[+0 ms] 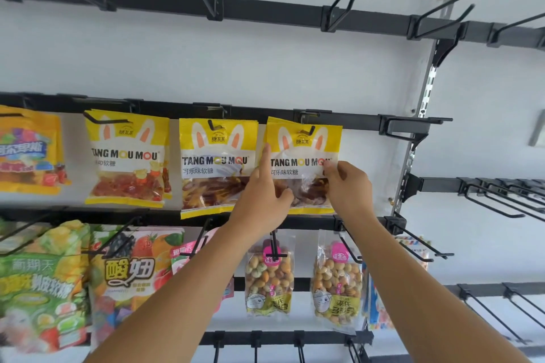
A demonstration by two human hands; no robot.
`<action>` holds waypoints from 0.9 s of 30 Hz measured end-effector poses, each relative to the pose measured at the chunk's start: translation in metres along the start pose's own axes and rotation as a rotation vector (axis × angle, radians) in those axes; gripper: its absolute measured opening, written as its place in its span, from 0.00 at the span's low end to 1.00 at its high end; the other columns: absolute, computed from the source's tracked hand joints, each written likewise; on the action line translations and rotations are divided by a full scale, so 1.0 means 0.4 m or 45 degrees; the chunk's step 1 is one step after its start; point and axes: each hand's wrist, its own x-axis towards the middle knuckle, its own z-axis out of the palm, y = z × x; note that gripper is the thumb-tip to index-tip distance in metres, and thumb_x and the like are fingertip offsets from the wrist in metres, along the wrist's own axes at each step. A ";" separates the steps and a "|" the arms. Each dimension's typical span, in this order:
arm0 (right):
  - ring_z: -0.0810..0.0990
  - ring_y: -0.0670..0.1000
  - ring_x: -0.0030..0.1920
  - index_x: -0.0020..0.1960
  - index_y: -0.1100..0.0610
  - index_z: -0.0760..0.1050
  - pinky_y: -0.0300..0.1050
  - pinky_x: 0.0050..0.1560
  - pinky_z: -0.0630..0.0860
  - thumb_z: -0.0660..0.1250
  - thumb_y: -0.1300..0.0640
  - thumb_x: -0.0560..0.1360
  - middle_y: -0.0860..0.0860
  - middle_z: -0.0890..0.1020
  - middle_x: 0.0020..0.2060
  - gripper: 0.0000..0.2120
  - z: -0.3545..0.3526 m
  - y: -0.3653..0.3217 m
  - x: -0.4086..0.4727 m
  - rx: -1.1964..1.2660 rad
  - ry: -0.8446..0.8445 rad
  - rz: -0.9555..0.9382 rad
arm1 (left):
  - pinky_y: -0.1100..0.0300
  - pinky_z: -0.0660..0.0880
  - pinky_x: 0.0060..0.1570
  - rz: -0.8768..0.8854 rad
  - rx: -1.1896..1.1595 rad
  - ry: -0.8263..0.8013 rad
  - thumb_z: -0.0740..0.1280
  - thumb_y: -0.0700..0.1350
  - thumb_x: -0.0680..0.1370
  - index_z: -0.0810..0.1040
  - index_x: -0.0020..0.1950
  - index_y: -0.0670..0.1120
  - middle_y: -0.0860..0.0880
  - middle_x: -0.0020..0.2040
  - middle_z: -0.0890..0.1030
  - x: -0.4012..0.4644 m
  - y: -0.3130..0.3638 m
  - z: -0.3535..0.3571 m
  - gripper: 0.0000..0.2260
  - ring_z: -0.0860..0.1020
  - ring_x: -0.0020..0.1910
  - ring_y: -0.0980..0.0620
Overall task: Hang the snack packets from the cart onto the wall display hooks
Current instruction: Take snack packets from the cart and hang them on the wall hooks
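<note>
Held packet (303, 162): yellow top and bottom band, white rabbit-ear motif with orange inner ears, black lettering on white. Two neighbouring packets (216, 162) showed the same pattern. Hooks and rails (265, 13) were black; wall (265, 68) white. Nut bags (269, 274) were clear with pink labels.

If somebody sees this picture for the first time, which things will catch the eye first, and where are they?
Both hands stand out in the middle: the left hand touches and the right hand grips a yellow sweet packet hanging on a hook of the middle rail. Two similar yellow packets hang to its left, and two bags of nuts hang below.
</note>
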 end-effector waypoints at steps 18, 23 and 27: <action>0.75 0.42 0.39 0.57 0.55 0.79 0.25 0.29 0.67 0.57 0.50 0.84 0.47 0.80 0.43 0.14 0.014 0.006 -0.032 0.019 -0.027 0.010 | 0.54 0.65 0.70 -0.005 -0.243 -0.184 0.66 0.50 0.80 0.27 0.75 0.63 0.57 0.81 0.42 -0.027 -0.019 -0.024 0.47 0.59 0.78 0.53; 0.75 0.48 0.42 0.60 0.56 0.77 0.28 0.29 0.67 0.57 0.50 0.84 0.48 0.80 0.48 0.15 0.014 0.001 -0.037 0.001 -0.057 0.011 | 0.51 0.65 0.72 -0.016 -0.231 -0.198 0.66 0.49 0.80 0.27 0.75 0.63 0.57 0.82 0.42 -0.029 -0.019 -0.024 0.46 0.58 0.79 0.49; 0.76 0.49 0.48 0.64 0.54 0.76 0.29 0.33 0.65 0.56 0.49 0.84 0.48 0.81 0.52 0.15 0.008 -0.010 -0.043 0.014 -0.060 0.050 | 0.65 0.73 0.46 -0.030 -0.192 -0.224 0.65 0.49 0.80 0.26 0.75 0.61 0.55 0.82 0.47 -0.028 -0.018 -0.026 0.46 0.78 0.56 0.54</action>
